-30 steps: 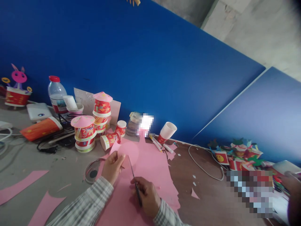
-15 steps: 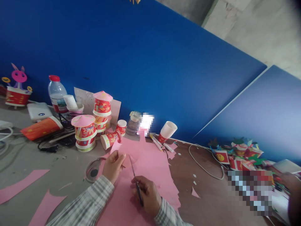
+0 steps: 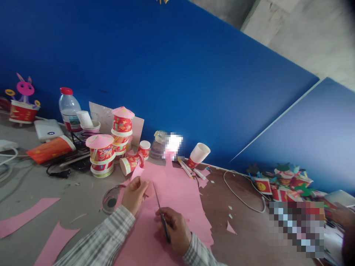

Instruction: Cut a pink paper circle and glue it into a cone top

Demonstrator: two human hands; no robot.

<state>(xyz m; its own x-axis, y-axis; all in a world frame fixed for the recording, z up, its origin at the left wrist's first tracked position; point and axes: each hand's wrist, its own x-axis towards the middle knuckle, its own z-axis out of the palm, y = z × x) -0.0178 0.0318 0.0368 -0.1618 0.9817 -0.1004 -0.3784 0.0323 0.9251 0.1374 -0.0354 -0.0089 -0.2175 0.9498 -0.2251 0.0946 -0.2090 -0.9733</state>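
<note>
My left hand (image 3: 135, 194) pinches a piece of pink paper (image 3: 149, 176) between thumb and fingers. My right hand (image 3: 175, 228) is closed around a pair of scissors (image 3: 163, 218), whose blades point up and away beside the held paper. Whether the blades touch that paper I cannot tell, as pink lies behind pink. Below both hands spreads a large sheet of pink paper (image 3: 185, 201) with a jagged right edge. A roll of clear tape (image 3: 111, 201) lies left of my left hand.
Red paper-cup towers with pink cone roofs (image 3: 100, 155) stand at the back left, near a plastic bottle (image 3: 70, 111). Pink offcuts (image 3: 57, 242) lie at the left. A white cup (image 3: 199, 153) tilts behind the sheet. Another person's hand (image 3: 340, 214) shows at the far right.
The whole view has shifted slightly, so the background sits a little farther right. Both hands keep nearly the same pose, with the paper and scissors still held.
</note>
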